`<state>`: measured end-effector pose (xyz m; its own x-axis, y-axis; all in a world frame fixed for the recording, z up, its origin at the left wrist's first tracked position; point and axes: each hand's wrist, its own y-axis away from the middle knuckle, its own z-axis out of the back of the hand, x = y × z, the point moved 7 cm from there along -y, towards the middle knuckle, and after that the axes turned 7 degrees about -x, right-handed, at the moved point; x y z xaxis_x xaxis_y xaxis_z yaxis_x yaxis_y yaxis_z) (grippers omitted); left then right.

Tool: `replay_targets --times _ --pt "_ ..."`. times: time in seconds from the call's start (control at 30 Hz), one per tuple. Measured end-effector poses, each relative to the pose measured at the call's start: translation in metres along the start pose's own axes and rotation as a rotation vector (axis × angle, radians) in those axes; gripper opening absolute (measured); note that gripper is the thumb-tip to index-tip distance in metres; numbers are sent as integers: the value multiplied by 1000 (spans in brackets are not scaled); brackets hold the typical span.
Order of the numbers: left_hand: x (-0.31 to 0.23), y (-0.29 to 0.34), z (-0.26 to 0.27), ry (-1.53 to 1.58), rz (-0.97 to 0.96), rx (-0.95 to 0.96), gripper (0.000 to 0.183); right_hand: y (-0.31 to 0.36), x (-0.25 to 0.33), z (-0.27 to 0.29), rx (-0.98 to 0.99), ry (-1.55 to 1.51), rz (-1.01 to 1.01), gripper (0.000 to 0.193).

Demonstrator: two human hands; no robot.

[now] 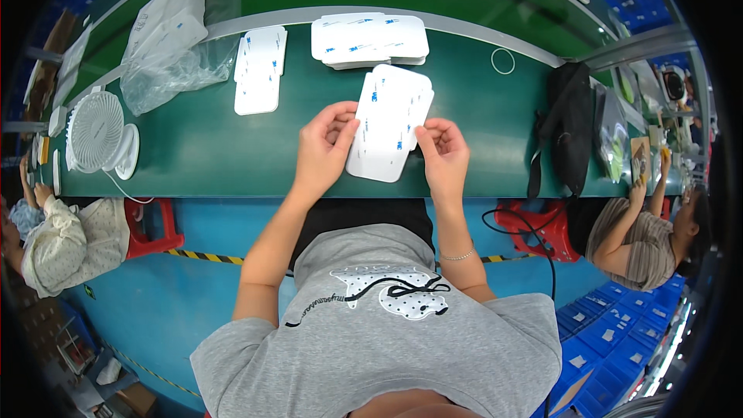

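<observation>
The left hand (321,156) and right hand (446,156) hold a few white cards (387,128) between them over the near half of the worktop (480,108); the left fingers (339,111) are closed on the cards' left edge, thumb on the face, and the right fingers pinch the right edge lower down; the cards lean slightly to the right at the top, overlap unevenly so that edges stick out on the right, and bear small blue marks; whether they touch the worktop I cannot tell.

Just beyond the cards lies a thick pile (368,40) of similar white pieces; to its left is a smaller stack (261,73), and just beside that a clear bag (147,81) with a white packet (170,19) inside; a white fan (95,131) stands at the left, its cord (128,192) drooping over the front edge; a thin white ring (494,66) lies right of the pile; farther right is a black bag (570,120); one person (81,244) sits at the far left, another (642,244) at the far right.
</observation>
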<state>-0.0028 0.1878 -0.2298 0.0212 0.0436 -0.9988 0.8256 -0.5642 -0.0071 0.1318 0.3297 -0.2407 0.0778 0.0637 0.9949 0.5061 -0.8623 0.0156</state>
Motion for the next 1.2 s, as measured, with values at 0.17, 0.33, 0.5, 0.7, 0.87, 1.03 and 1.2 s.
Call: replay_targets --times 0.17,0.33,0.5,0.7,0.87,1.03,1.2 --pt "-14 -26 -1 -323 -42 236 19 -24 31 5 70 395 300 36" --pt "-25 -37 -20 -579 -308 516 18 -44 40 -29 510 642 359 18" --pt "-25 -38 -31 -619 -389 613 18 -56 30 -47 744 666 402 13" --pt "-20 -40 -30 -634 -394 608 16 -61 18 -57 887 687 244 13" --pt "-15 -45 -21 -639 -277 541 14 -60 16 -53 882 703 239 13" --pt "-16 -46 -24 -690 -279 592 13 -57 18 -57 899 712 265 11" --pt "-13 -45 -25 -661 -273 609 14 -57 15 -58 941 717 269 12"
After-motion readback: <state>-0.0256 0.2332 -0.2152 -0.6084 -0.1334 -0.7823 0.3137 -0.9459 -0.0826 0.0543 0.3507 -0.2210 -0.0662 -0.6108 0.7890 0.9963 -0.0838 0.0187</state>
